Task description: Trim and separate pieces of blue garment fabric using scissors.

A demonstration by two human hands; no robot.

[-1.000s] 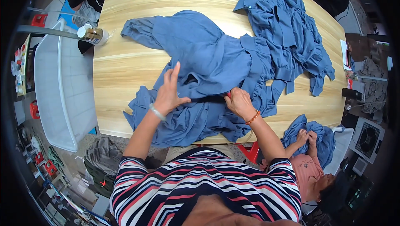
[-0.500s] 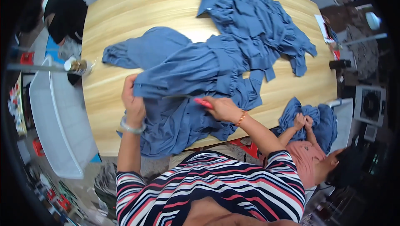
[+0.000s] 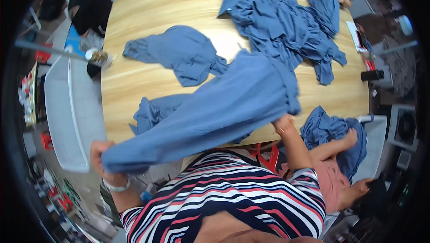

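Observation:
A blue garment is stretched slantwise across the front of the table, lifted off it. My left hand is closed around its narrow near-left end, off the table's edge. Under its wider right end is my right hand; the cloth covers the fingers, but that end is raised along with the hand. The pink-handled tool is out of sight. Beneath the lifted garment, part of another blue piece shows on the table. A separate blue piece lies crumpled farther back.
More blue garments are heaped at the table's far right, one touched by another person's hand. At right, a person in pink handles blue cloth. A jar stands at the left edge; a red stool is below.
Both my hands have moved apart, the left toward me and the right outward, pulling the garment up and taut. The pink-handled tool has gone from view.

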